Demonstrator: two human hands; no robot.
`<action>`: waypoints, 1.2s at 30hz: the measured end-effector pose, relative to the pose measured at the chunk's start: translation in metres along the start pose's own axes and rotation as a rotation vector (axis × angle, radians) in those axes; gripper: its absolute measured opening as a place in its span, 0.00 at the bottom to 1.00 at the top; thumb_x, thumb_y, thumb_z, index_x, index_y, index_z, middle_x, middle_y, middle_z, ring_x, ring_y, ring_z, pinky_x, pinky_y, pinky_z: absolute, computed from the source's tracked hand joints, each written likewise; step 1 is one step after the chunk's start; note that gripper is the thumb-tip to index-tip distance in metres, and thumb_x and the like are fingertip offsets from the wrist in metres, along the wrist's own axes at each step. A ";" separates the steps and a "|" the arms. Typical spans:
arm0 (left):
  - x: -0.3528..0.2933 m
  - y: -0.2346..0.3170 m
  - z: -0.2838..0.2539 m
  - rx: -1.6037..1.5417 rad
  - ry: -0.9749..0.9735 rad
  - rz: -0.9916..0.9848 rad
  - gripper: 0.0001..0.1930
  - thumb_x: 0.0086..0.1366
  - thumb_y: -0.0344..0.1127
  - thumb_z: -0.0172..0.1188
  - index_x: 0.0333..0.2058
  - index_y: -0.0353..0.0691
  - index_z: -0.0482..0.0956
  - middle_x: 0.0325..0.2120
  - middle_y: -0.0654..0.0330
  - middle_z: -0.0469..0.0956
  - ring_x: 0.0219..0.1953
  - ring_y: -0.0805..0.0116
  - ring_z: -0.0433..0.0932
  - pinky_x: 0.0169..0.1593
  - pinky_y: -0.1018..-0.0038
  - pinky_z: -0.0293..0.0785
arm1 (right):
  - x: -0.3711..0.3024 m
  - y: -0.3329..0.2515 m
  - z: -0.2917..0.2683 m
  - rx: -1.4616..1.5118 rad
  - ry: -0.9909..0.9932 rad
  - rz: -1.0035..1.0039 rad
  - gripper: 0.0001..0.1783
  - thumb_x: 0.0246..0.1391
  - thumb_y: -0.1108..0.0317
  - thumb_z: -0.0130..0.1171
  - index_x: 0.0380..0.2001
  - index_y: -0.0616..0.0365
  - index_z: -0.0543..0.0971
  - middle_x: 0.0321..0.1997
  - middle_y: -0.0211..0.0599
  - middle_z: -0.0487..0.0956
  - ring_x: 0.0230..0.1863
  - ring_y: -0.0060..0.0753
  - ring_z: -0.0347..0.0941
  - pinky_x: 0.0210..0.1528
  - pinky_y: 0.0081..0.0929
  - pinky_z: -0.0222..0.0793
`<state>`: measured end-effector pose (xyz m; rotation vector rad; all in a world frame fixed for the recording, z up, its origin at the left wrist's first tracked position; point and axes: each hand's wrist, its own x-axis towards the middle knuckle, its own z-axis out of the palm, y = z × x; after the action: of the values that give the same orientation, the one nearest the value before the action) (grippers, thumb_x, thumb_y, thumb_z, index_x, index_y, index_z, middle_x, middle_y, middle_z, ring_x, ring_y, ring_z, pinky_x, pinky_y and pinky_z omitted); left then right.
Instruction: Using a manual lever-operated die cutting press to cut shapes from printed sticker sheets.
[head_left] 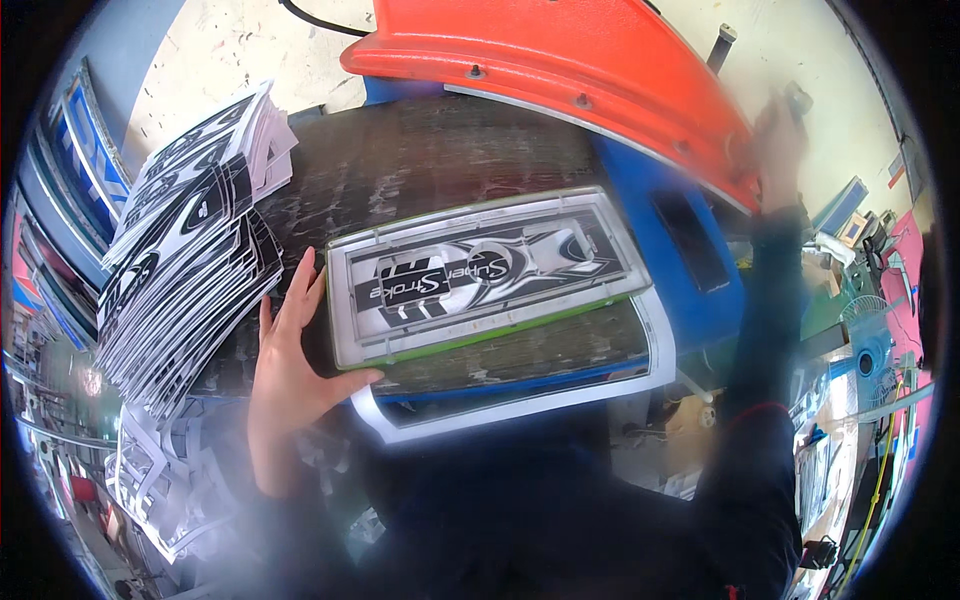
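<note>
A rectangular cutting die with a clear top and green edging lies on the dark worn board. Inside its outline shows a sheet printed in black and white. A white paper border sticks out below and to the right of the die. Around the die's left end is my left hand, fingers and thumb spread, the thumb by the near corner. My right hand is at the right end of the red press arm, near a handle-like part. Blur hides its fingers.
A tall fanned stack of printed sheets stands left of the die. Cut paper scraps hang below it. The blue press base is on the right. A blue fan stands farther right. Framed screens lean at far left.
</note>
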<state>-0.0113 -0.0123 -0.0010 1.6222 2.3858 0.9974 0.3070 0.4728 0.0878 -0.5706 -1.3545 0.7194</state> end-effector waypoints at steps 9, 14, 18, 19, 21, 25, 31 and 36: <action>-0.001 0.002 0.000 0.016 -0.007 -0.012 0.65 0.30 0.36 0.79 0.67 0.46 0.46 0.59 0.55 0.68 0.64 0.57 0.63 0.68 0.48 0.36 | -0.017 0.001 -0.001 -0.475 0.130 -0.024 0.22 0.52 0.62 0.62 0.45 0.69 0.72 0.37 0.44 0.77 0.41 0.34 0.75 0.43 0.29 0.70; -0.004 0.002 -0.001 0.087 -0.038 -0.025 0.65 0.31 0.41 0.79 0.67 0.46 0.46 0.61 0.58 0.65 0.65 0.57 0.61 0.67 0.44 0.36 | -0.148 -0.061 0.057 -0.773 -0.366 -0.549 0.37 0.45 0.50 0.66 0.52 0.65 0.71 0.54 0.51 0.70 0.59 0.47 0.64 0.62 0.40 0.56; -0.003 -0.002 -0.003 0.071 -0.057 -0.039 0.64 0.32 0.43 0.79 0.68 0.46 0.47 0.63 0.58 0.62 0.65 0.58 0.60 0.67 0.43 0.37 | -0.209 -0.100 0.084 -0.496 -1.096 -0.488 0.33 0.38 0.51 0.70 0.44 0.62 0.76 0.51 0.43 0.72 0.55 0.46 0.67 0.58 0.40 0.59; -0.003 -0.001 -0.003 0.073 -0.053 -0.051 0.64 0.32 0.43 0.79 0.68 0.46 0.47 0.63 0.58 0.62 0.65 0.58 0.60 0.67 0.43 0.37 | -0.213 -0.098 0.085 -0.498 -1.190 -0.483 0.32 0.37 0.51 0.71 0.41 0.62 0.76 0.50 0.43 0.73 0.53 0.46 0.68 0.57 0.39 0.60; -0.003 0.001 -0.004 0.086 -0.048 -0.041 0.65 0.31 0.43 0.80 0.68 0.46 0.47 0.64 0.58 0.61 0.66 0.59 0.59 0.67 0.43 0.37 | -0.219 -0.090 0.088 -0.489 -1.295 -0.481 0.30 0.36 0.50 0.72 0.38 0.62 0.77 0.48 0.42 0.73 0.52 0.45 0.69 0.55 0.38 0.61; -0.002 0.002 -0.005 0.077 -0.049 -0.036 0.65 0.31 0.43 0.80 0.68 0.48 0.46 0.64 0.58 0.61 0.67 0.60 0.56 0.67 0.43 0.38 | -0.222 -0.079 0.084 -0.387 -1.247 -0.588 0.32 0.33 0.50 0.74 0.37 0.62 0.77 0.44 0.42 0.76 0.46 0.45 0.73 0.55 0.41 0.64; -0.005 -0.007 0.001 -0.006 -0.015 -0.075 0.69 0.25 0.51 0.79 0.67 0.42 0.48 0.62 0.55 0.64 0.67 0.57 0.57 0.68 0.46 0.34 | -0.224 -0.079 0.086 -0.375 -1.223 -0.603 0.31 0.33 0.51 0.74 0.37 0.62 0.76 0.41 0.43 0.78 0.42 0.45 0.75 0.55 0.45 0.65; -0.002 -0.005 0.000 -0.027 -0.015 -0.022 0.67 0.32 0.46 0.79 0.68 0.48 0.43 0.60 0.57 0.67 0.66 0.58 0.57 0.66 0.40 0.38 | -0.223 -0.079 0.079 -0.383 -1.230 -0.511 0.32 0.35 0.51 0.73 0.38 0.63 0.74 0.41 0.44 0.77 0.42 0.48 0.75 0.54 0.42 0.67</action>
<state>-0.0143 -0.0152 -0.0044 1.5849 2.3647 1.0055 0.2251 0.2506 0.0090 0.0208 -2.6884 0.3430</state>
